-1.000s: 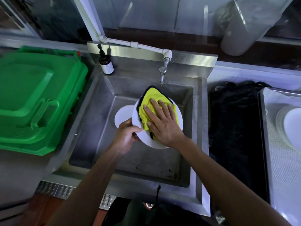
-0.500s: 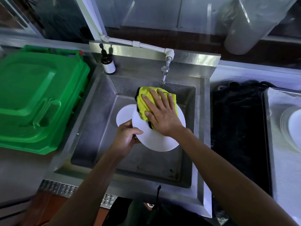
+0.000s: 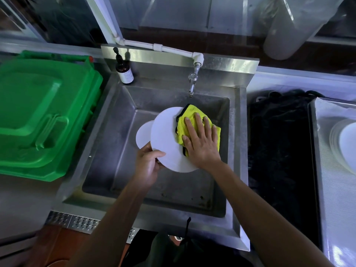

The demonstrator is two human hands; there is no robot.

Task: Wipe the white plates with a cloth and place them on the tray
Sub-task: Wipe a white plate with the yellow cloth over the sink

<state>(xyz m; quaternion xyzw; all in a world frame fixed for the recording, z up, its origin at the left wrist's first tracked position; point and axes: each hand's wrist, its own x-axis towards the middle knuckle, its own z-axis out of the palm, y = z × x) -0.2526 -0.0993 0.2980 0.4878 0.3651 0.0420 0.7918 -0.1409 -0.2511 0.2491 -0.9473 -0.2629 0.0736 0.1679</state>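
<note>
Over the steel sink I hold a white plate (image 3: 165,137) tilted. My left hand (image 3: 147,164) grips its lower left rim, thumb on the face. My right hand (image 3: 202,145) lies flat with straight fingers on a yellow cloth with a black edge (image 3: 185,120), pressing it against the plate's right side. The cloth hangs past the plate's right rim. A second white plate (image 3: 143,134) lies in the sink basin behind the held one, mostly hidden. At the far right, a stack of white plates (image 3: 346,143) sits on the tray (image 3: 331,189).
The sink (image 3: 119,151) has a tap (image 3: 192,83) above the cloth and a brown pump bottle (image 3: 124,71) on its back left ledge. A green bin lid (image 3: 42,116) lies to the left. A black cloth (image 3: 279,147) covers the counter between sink and tray.
My right hand has slid the cloth from the plate's top middle to its right side. More of the plate's white face now shows on the left.
</note>
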